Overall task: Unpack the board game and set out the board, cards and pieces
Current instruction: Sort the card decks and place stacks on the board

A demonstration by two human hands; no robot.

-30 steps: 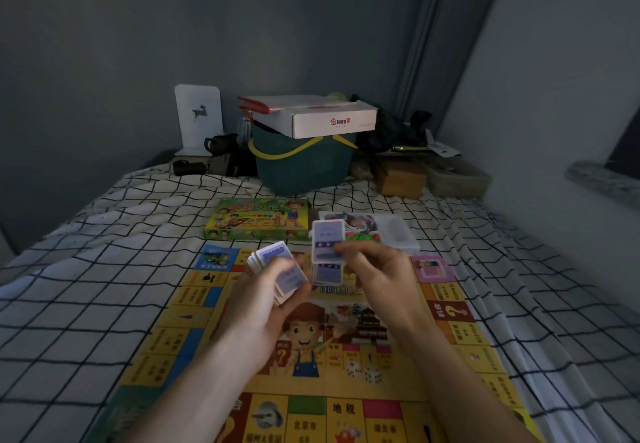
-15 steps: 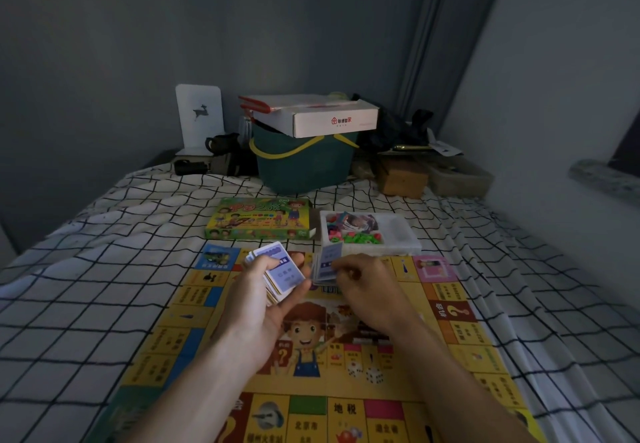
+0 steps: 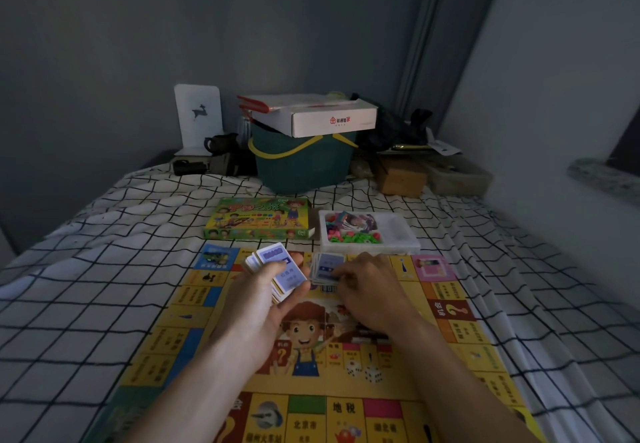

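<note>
A second ago your right hand (image 3: 367, 290) held a few cards lifted above the board (image 3: 450, 321), level with the clear tray. Now that hand has come down, and the small pile of cards (image 3: 325, 268) lies on the board near its far edge, just above centre of the frame, with your right fingers (image 3: 341, 274) curled over its near side and pinching it. Whether the pile is fully released I cannot tell; the fingertips are touching it.

Your left hand (image 3: 263, 300) has barely moved. It grips the larger deck (image 3: 277, 268), fanned slightly, thumb across the top card, held just left of the laid pile and clear of the board.

My reading is that you are dealing cards off the deck into a sorted pile on the board, so the card part of the set-out is under way but far from done: most cards are in your left hand.

The board lies flat and open on the checked bed sheet (image 3: 104, 269), two dice (image 3: 363, 371) resting on it low in the frame. The game box (image 3: 258, 223) sits closed past the board's far edge, and the clear tray (image 3: 398, 235) just to its right holds the coloured pieces (image 3: 349, 236), not yet set out.
</note>
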